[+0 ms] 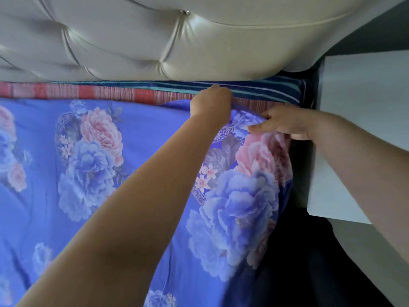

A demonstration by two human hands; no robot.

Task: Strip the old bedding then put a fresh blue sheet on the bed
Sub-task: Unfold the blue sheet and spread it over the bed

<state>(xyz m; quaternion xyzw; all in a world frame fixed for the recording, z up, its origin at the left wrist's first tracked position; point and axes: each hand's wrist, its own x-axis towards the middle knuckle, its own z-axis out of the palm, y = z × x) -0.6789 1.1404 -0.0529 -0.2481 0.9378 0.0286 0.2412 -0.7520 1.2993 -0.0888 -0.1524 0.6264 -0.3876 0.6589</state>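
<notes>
Blue floral sheet is spread over most of the bed, filling the left and centre of the frame, with its top-right corner bunched up near the headboard. That corner is being worked — the left hand, upper centre, is curled at the sheet's top edge, apparently gripping or tucking it, though the fingers are hidden behind the knuckles. The right hand, centre right, pinches a fold of the same corner between thumb and fingers.

Progress, as judged: old bedding seems stripped already and the fresh sheet is mostly laid. Left to do — the corner at the head is not yet pulled flat or tucked, and the fabric on the right side hangs loose over the bed's edge. The far end of the bed is out of view, so its state cannot be told.

Under the sheet a red striped layer shows as a band along the top edge, with a dark blue-and-teal striped layer above it against the headboard; whether these are mattress covers or pads cannot be told.

A cream tufted headboard fills the upper frame. A white bedside cabinet stands at right, just beside the bed, with a dark gap between.
</notes>
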